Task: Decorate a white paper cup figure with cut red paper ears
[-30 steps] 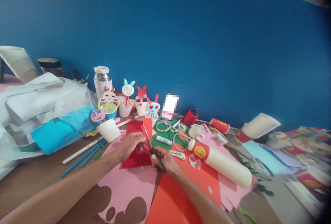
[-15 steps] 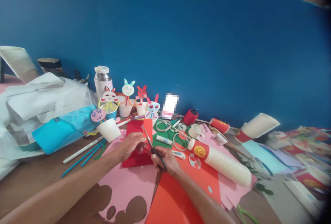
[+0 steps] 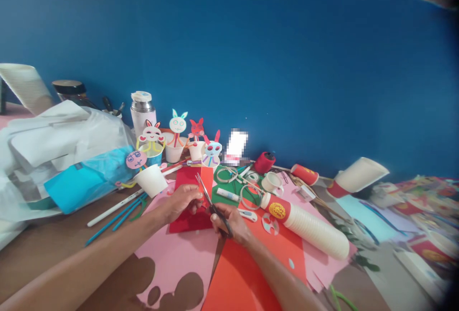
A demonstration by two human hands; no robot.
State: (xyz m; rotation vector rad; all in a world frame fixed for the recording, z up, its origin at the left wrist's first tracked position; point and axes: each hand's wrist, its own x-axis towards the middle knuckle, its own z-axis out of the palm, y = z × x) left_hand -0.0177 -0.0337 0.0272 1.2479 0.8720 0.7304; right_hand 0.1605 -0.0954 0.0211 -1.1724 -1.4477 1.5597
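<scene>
Leaning cup (image 3: 151, 182): tipped on the table with a round-headed paper figure (image 3: 136, 160) at its mouth, perhaps set aside for working room.
Left hand (image 3: 184, 200): thumb and fingers pinched the orange strip (image 3: 207, 174), apparently to steady it.
Orange strip: over the dark red sheet (image 3: 182, 226), between the hands.
Scissors (image 3: 206, 192): blades slightly parted, pointing away; contact with paper could not be told.
Right hand (image 3: 234, 222): wrapped round the scissors' handles, likely for control.
Cup stack (image 3: 317, 231): laid lengthwise, probably against toppling.

From afar I see pink paper (image 3: 182, 256) on the brown counter (image 3: 46, 241), blue sticks (image 3: 100, 232) left of the paper.
</scene>
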